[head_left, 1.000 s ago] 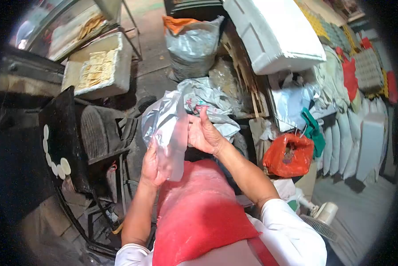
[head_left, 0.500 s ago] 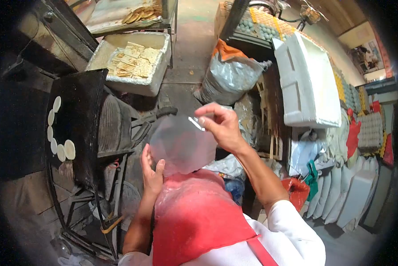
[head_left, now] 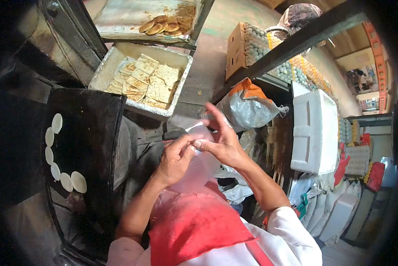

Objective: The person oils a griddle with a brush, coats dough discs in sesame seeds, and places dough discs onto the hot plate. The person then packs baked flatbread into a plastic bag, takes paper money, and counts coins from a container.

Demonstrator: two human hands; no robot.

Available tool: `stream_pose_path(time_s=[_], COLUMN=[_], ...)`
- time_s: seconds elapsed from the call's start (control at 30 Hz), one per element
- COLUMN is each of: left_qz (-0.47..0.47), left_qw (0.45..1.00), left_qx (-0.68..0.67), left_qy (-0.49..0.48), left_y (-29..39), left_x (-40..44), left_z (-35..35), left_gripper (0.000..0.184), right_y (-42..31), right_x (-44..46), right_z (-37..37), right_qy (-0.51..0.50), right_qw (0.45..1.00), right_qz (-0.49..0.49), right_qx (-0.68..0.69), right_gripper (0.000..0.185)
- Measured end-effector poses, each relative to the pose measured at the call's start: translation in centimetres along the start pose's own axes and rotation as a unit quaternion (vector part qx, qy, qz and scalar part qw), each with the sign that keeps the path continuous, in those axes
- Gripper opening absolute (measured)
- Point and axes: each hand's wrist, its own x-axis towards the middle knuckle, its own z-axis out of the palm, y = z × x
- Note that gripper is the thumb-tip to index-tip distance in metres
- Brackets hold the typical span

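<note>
A clear plastic bag point(head_left: 198, 172) hangs in front of my red apron, between my two hands. My left hand point(head_left: 176, 160) is closed, its thumb and fingertips pinching the bag's upper edge. My right hand point(head_left: 227, 146) meets it there, with its thumb pressed against the same edge beside the left fingertips. The right index finger is raised and smeared by motion. Part of the bag is hidden behind my hands.
At left a black griddle point(head_left: 86, 128) carries several pale dough rounds point(head_left: 78, 181). Ahead stands a foam box point(head_left: 181, 95) of flatbreads point(head_left: 157, 82), below a tray of browned breads point(head_left: 161, 25). To the right are a sack point(head_left: 247, 106), a white foam box point(head_left: 312, 133) and egg trays point(head_left: 256, 44).
My left hand has risen from the bag's lower side to its top edge and now meets my right hand. The bag has narrowed and crumpled. My view has shifted.
</note>
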Motion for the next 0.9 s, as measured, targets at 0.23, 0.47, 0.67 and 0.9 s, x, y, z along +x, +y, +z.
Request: stream_pose_path(time_s=[0.23, 0.47, 0.67, 0.9], left_qz=[0.046, -0.001, -0.123, -0.189], left_qw=[0.997, 0.994, 0.963, 0.883], left_qx=[0.047, 0.057, 0.0, -0.107], left_qy=[0.028, 0.091, 0.241, 0.416], left_y=[0.1, -3.1, -5.5, -6.2], left_x=[3.3, 7.8, 12.1, 15.3], left_z=[-3.4, -4.8, -4.2, -3.1], left_gripper=[0.033, 0.043, 0.004, 0.026], right_y=[0.6, 4.7, 9.4, 11.9], right_x=[5.7, 14.0, 21.7, 26.6], right_z=[-0.2, -1.0, -3.4, -4.8], right_qy=[-0.12, -0.169, -0.249, -0.405], right_qw=[0.985, 0.971, 0.935, 0.845], right_qz=[0.052, 0.106, 0.2, 0.296], right_qx=[0.109, 0.133, 0.156, 0.185], right_gripper=[0.021, 0.015, 0.016, 0.023])
